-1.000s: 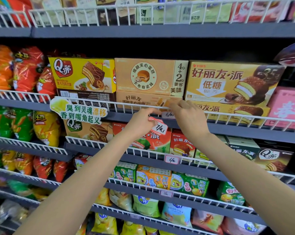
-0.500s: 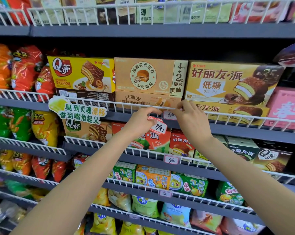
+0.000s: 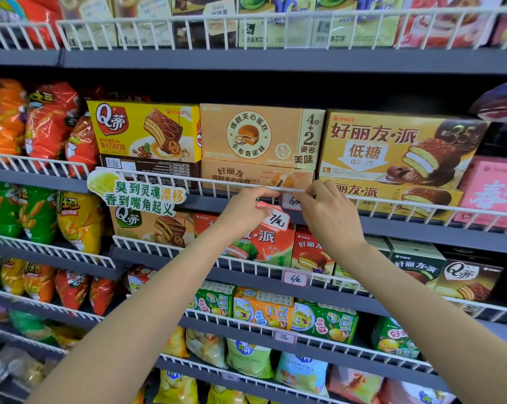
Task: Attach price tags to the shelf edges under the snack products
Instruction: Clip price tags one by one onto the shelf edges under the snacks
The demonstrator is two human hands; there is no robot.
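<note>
Both hands pinch a small white price tag at the wire shelf rail; left hand also holds spare tags; right hand pinches its right edge. The tag faces outward, long axis level.

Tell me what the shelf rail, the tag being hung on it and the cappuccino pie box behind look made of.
Shelf rail: white coated metal wire, judging by its thin welded bars with an even gloss.
Price tag, between both hands: seems thin white card or paper, matte, handwritten; possibly laminated.
Cappuccino pie box: printed paperboard, flat faces and sharp folded edges, low sheen.
</note>
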